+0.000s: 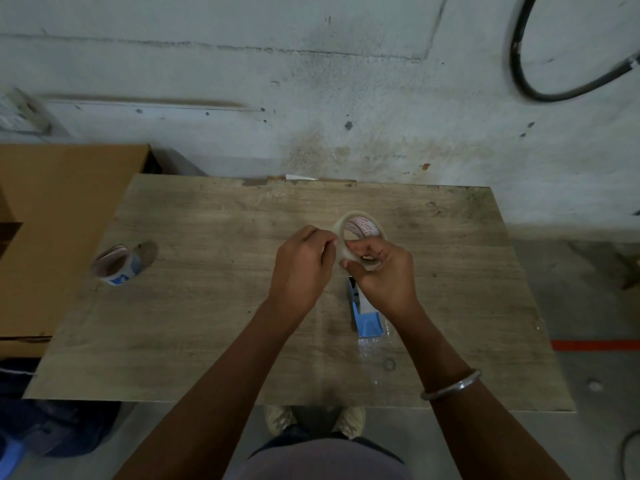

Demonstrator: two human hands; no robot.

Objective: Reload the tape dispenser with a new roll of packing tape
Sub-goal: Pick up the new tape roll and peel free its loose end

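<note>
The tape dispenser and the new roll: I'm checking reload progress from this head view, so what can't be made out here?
- Tape dispenser: its front end is hidden under the right hand; only the blue rear shows.
- New tape roll: its near rim is covered by both hands; whether the left hand has lifted the tape's end is too small to tell.
- Print inside the roll: blurred, unreadable.

Blue tape dispenser half hidden behind right hand, core print unreadable
</note>
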